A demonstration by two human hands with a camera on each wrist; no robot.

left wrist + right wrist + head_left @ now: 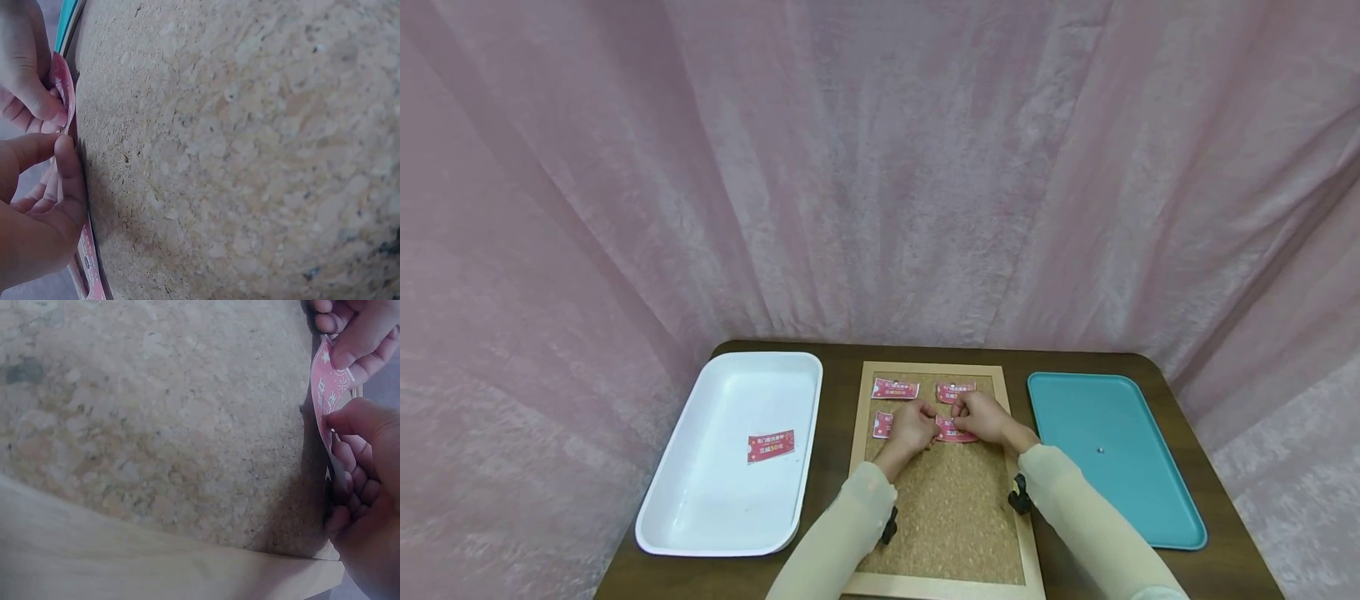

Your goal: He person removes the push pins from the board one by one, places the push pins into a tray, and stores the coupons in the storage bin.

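A pink paper coupon (953, 430) with white print lies against the cork board (958, 517), bowed up from it in the right wrist view. My left hand (914, 427) pinches its left end between thumb and fingers. At the coupon's upper part, the thumb and fingers of my right hand (983, 416) pinch a small shiny thumbtack (333, 430), mostly hidden by the fingertips. Beside my left hand is another coupon (882, 425), partly covered by that hand. Two more coupons, at the upper left (895, 389) and upper right (955, 392), are on the board above.
A white tray (658, 492) on the left holds one pink coupon (771, 447). On the right lies a teal tray (1120, 408) with a small silvery thumbtack (1101, 451). The board's wooden frame (859, 417) rests on a dark table (842, 392), with pink curtains behind.
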